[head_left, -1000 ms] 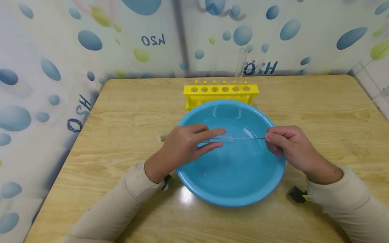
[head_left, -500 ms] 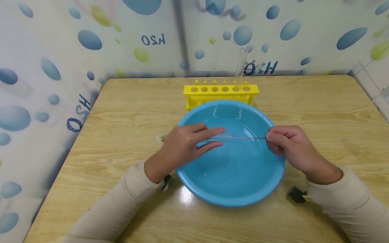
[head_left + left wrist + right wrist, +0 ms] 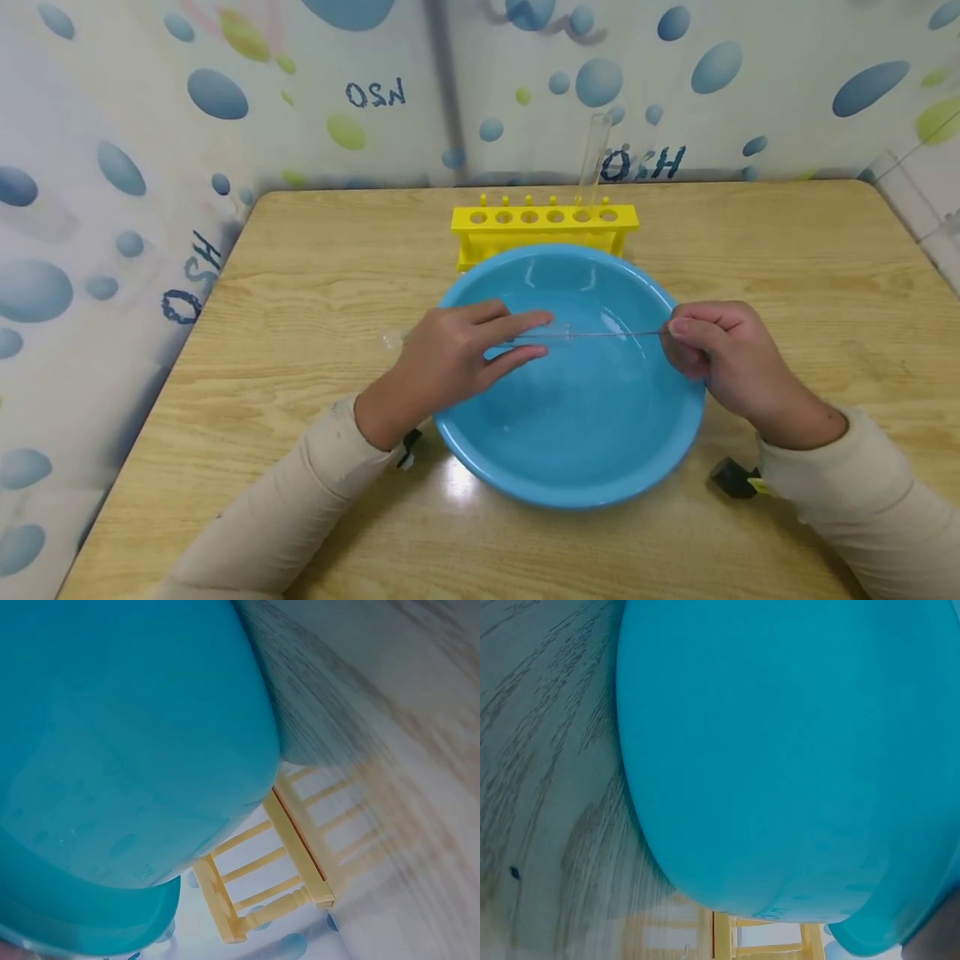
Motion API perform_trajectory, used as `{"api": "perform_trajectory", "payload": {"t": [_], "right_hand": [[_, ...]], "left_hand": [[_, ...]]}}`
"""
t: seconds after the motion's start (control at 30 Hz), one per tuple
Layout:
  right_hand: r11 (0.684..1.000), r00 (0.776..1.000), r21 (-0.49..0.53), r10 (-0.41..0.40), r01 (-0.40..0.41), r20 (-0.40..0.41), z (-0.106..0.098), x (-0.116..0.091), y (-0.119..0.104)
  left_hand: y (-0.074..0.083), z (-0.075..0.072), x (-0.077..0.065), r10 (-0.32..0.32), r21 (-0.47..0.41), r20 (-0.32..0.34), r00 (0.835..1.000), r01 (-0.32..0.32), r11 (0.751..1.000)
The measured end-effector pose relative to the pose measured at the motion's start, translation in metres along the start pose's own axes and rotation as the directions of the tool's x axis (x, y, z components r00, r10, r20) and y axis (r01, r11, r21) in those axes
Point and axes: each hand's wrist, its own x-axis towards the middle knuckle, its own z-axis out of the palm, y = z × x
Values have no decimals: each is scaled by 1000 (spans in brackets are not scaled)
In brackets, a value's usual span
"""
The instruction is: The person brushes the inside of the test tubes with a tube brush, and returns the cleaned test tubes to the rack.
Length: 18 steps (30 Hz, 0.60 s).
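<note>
In the head view, my left hand (image 3: pixel 459 346) grips a clear glass test tube (image 3: pixel 557 335) held level over the blue basin (image 3: pixel 570 433). The tube's rounded end pokes out to the left of the hand, and its mouth faces right. From the mouth runs the thin twisted-wire handle of a test tube brush (image 3: pixel 615 334). My right hand (image 3: pixel 716 350) pinches that wire between thumb and curled fingers, over the basin's right rim. The brush head is hidden inside the tube behind the left hand. Both wrist views mostly show the basin's outer wall.
A yellow test tube rack (image 3: pixel 544 218) stands just behind the basin. Another clear test tube (image 3: pixel 594 158) stands upright in one of its right-hand holes. The wooden table (image 3: pixel 322 275) meets a spotted wall (image 3: pixel 405 125) at the back and left.
My right hand has shifted slightly right and up with the wire, and less of the bristles shows at the tube's left end. The left hand stays nearly still.
</note>
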Motion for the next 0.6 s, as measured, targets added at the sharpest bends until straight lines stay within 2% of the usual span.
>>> {"api": "perform_trajectory", "payload": {"t": [0.17,0.4,0.6], "right_hand": [[997,1000,78,-26,25,14,0,1,-1],[998,999,64,-9,6,35,-4,3,-4],[992,998,122,-42,37,40,-4,5,-4]], "left_hand": [[0,0,0,1,13,0,1000,-1,1000],[0,0,2,-18,24,-13,1000,18,1000],[0,-1,2,-45,34,-12,999,45,998]]}}
